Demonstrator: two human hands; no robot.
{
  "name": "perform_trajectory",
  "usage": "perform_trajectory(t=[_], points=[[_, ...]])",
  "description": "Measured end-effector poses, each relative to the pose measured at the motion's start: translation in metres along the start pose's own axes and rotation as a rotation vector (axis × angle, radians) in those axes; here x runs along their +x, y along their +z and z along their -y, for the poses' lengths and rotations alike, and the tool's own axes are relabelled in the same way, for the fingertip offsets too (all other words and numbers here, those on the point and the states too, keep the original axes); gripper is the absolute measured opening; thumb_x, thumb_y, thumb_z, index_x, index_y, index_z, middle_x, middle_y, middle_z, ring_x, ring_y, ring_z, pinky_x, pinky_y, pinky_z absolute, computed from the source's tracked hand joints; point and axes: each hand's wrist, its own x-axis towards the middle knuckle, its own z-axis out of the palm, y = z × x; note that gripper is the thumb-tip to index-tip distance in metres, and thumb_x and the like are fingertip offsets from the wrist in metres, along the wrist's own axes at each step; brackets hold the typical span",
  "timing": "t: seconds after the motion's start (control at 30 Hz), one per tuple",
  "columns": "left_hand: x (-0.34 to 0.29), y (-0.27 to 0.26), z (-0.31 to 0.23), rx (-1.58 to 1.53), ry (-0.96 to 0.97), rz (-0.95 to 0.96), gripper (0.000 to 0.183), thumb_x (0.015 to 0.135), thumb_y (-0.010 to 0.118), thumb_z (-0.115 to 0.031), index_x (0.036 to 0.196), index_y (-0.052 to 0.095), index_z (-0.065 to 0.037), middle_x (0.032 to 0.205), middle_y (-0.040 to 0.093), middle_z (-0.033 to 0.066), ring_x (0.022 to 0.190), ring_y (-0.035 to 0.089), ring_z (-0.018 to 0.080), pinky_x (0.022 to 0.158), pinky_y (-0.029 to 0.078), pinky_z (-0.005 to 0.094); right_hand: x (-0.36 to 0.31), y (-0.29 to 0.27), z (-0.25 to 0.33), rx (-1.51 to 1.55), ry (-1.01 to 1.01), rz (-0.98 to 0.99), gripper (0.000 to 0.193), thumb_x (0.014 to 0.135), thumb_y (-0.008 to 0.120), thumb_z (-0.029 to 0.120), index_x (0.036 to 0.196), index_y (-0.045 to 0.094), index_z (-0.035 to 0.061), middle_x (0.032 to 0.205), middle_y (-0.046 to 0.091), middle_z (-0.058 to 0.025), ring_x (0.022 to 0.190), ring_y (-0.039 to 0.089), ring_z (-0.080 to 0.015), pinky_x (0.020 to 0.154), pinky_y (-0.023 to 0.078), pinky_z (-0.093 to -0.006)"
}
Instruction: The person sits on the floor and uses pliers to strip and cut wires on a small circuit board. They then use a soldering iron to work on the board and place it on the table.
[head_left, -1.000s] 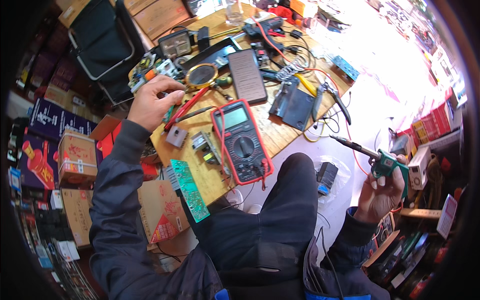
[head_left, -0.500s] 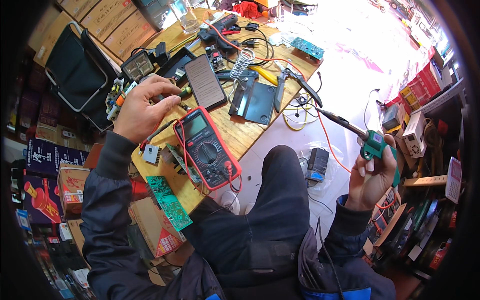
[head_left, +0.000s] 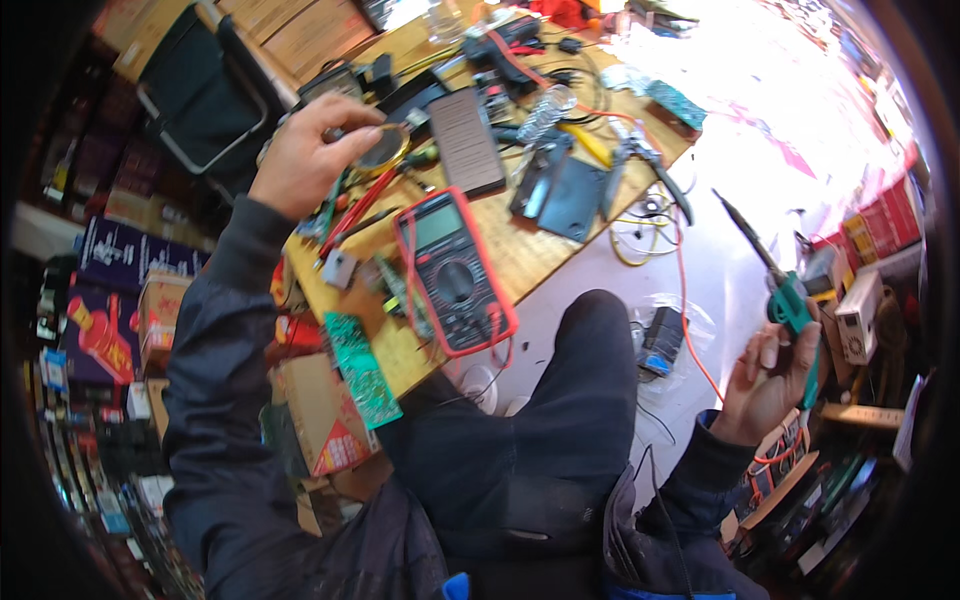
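Note:
My left hand point(head_left: 308, 155) is over the far left part of the wooden table point(head_left: 520, 270), its thumb and fingers closed on the edge of a small round tin point(head_left: 385, 150) with a gold rim. My right hand point(head_left: 765, 385) holds a green-handled soldering iron point(head_left: 790, 302) out to the right, beyond the table, with its tip pointing up and away. A red and black multimeter point(head_left: 458, 270) lies nearer me, its red lead looped beside it. Test probes point(head_left: 362, 208) lie below my left hand. To the right of the tin is a phone point(head_left: 467, 140) with a lit screen.
A black stand point(head_left: 565, 185) with a metal coil sits right of the phone, beside pliers point(head_left: 655, 165). Green circuit boards lie at the table's near corner point(head_left: 360, 370) and far right point(head_left: 675, 105). An orange cord point(head_left: 685, 300) hangs past the table edge. Cartons point(head_left: 310, 410) stand at left.
My left hand has moved up and right and now shows the round tin in its grasp. My right hand has lowered slightly and shifted right with the soldering iron. The view has shifted too.

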Motion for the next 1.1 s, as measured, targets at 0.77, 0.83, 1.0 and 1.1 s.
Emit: perform_trajectory(t=[0.77,0.83,1.0,1.1], points=[[-0.089,-0.02,0.083,-0.141,-0.188,-0.116,0.022,0.095,0.072,-0.017,0.109,0.077,0.0,0.099,0.068,0.0082,0.093,0.067,0.019,0.085,0.053,0.0326,-0.01,0.025,-0.011,0.039,0.068,0.328,0.043,0.113,0.05,0.03,0.139,0.053,-0.0038,0.084,0.052,-0.0057,0.062,0.044,-0.009,0.049,0.035,-0.0226],[-0.093,-0.021,0.088,-0.141,-0.2,-0.13,0.022,0.095,0.072,-0.017,0.109,0.077,0.0,0.099,0.068,0.0083,0.093,0.067,0.0191,0.086,0.053,0.0323,-0.01,0.027,-0.011,0.042,0.073,0.32,0.044,0.112,0.05,0.03,0.139,0.053,-0.0043,0.084,0.052,-0.0062,0.061,0.044,-0.0092,0.049,0.036,-0.0226],[-0.092,-0.014,0.099,-0.189,-0.24,-0.132,0.022,0.094,0.071,-0.017,0.108,0.077,0.0,0.1,0.068,0.0089,0.096,0.067,0.0204,0.087,0.052,0.0325,-0.011,0.03,-0.009,0.046,0.064,0.38,0.043,0.112,0.051,0.028,0.139,0.053,-0.0057,0.095,0.062,-0.0111,0.058,0.044,-0.0099,0.052,0.038,-0.0224],[-0.082,-0.009,0.104,-0.14,-0.226,-0.135,0.022,0.092,0.073,-0.018,0.106,0.077,0.0,0.102,0.069,0.0118,0.097,0.067,0.0243,0.088,0.052,0.0345,-0.012,0.034,-0.006,0.054,0.044,0.279,0.041,0.111,0.051,0.026,0.137,0.053,-0.0063,0.109,0.069,-0.0153,0.057,0.046,-0.0098,0.053,0.039,-0.022]])
